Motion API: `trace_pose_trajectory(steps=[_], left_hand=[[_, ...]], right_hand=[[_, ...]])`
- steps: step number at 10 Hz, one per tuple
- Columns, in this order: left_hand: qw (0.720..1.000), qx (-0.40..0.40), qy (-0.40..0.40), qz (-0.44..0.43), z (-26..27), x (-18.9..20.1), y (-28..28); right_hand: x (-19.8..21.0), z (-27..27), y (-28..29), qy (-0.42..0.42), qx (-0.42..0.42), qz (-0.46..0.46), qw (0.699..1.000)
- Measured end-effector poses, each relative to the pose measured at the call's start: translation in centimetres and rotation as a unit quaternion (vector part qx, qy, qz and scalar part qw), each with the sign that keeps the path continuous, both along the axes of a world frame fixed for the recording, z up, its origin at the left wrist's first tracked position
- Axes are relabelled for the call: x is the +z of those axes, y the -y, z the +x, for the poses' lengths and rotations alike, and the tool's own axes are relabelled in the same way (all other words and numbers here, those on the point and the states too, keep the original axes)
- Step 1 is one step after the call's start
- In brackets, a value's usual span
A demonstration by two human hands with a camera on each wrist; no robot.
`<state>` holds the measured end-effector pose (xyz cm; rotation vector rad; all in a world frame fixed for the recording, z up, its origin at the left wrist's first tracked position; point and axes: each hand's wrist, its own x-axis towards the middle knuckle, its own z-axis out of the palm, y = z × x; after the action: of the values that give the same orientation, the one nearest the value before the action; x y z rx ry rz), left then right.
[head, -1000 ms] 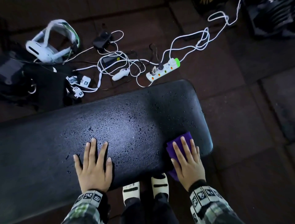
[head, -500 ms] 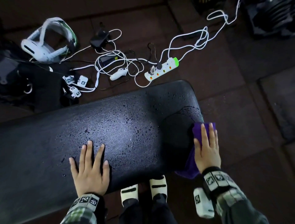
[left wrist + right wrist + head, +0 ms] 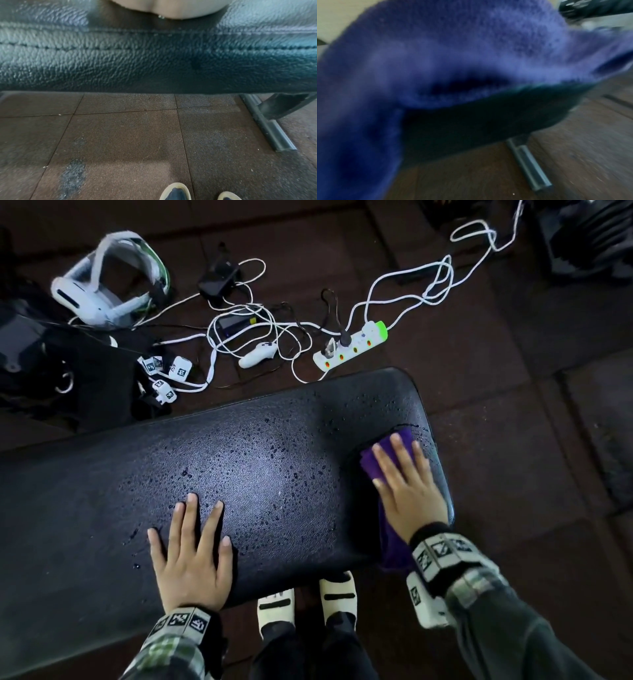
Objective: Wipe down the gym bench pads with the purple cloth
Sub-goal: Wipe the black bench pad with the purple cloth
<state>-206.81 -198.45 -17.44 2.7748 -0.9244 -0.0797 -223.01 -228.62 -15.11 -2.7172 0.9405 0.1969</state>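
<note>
A black padded gym bench [image 3: 260, 467] runs across the head view, its top speckled with water droplets. My right hand [image 3: 407, 487] lies flat with straight fingers on the purple cloth [image 3: 375, 463], pressing it onto the pad near the bench's right end. Part of the cloth hangs over the near edge. In the right wrist view the purple cloth [image 3: 436, 54] fills most of the blurred picture, draped over the dark pad edge [image 3: 479, 121]. My left hand [image 3: 191, 556] rests flat on the pad with fingers spread. The left wrist view shows the pad's stitched side [image 3: 154, 54].
On the floor beyond the bench lie a white power strip [image 3: 351, 345], tangled white cables [image 3: 257, 337], a white headset [image 3: 109, 282], a white controller [image 3: 257, 356] and a dark bag [image 3: 41, 364]. My shoes [image 3: 308, 601] stand under the near edge. A metal bench foot [image 3: 267, 127] crosses the rubber tiles.
My right hand slid the cloth from the near edge out to the bench's right end, then further onto the top away from me. The left hand stayed put.
</note>
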Motion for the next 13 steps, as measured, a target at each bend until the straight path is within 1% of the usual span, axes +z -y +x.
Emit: trace_pose_trajectory(steps=[1, 2, 3, 4, 5, 6, 7, 8, 9, 10, 11, 12, 13], left_hand=[[1.0, 0.001, 0.0, -0.001, 0.0, 0.0, 0.0], [1.0, 0.002, -0.002, -0.004, -0.1, 0.0, 0.0], [1.0, 0.004, -0.005, -0.005, -0.1, 0.1, 0.1], [1.0, 0.005, -0.006, -0.004, 0.0, 0.2, 0.1], [1.0, 0.007, -0.008, -0.003, 0.0, 0.2, 0.1], [1.0, 0.007, -0.008, -0.001, 0.1, 0.2, 0.1], [1.0, 0.005, -0.01, 0.0, 0.0, 0.2, 0.1], [1.0, 0.008, -0.015, -0.001, 0.1, 0.4, 0.1], [1.0, 0.015, -0.016, -0.002, 0.5, 0.8, 0.4], [1.0, 0.024, -0.011, 0.005, 1.4, 0.9, 0.9], [0.999, 0.028, -0.023, 0.015, 2.2, 0.6, 1.4], [0.999, 0.031, -0.026, 0.02, 2.1, 0.6, 1.4], [0.999, 0.032, -0.019, 0.018, 2.0, 0.6, 1.3]], right_hand=[[0.0, -2.4, 1.1, 0.031, -0.111, 0.03, 0.993], [0.0, -5.4, -1.7, 0.05, -0.195, 0.043, 0.978], [-0.2, -6.9, -6.1, 0.031, -0.133, 0.029, 0.99], [0.0, -4.8, -8.2, 0.01, -0.046, 0.037, 0.998], [0.3, -1.3, -6.7, -0.011, 0.033, 0.03, 0.999], [0.4, 1.1, -2.5, -0.022, 0.045, 0.028, 0.998], [0.1, 0.9, 1.2, 0.011, -0.055, 0.033, 0.998], [0.5, -0.8, 1.7, 0.051, -0.162, 0.059, 0.984], [0.9, -3.3, -0.9, 0.058, -0.216, 0.08, 0.971], [1.0, -5.3, -3.4, 0.046, -0.214, 0.072, 0.973], [0.8, -5.3, -3.4, 0.038, -0.209, 0.069, 0.975], [0.9, -3.5, -1.3, 0.036, -0.228, 0.057, 0.971], [1.2, -0.4, 2.4, 0.049, -0.267, 0.076, 0.959]])
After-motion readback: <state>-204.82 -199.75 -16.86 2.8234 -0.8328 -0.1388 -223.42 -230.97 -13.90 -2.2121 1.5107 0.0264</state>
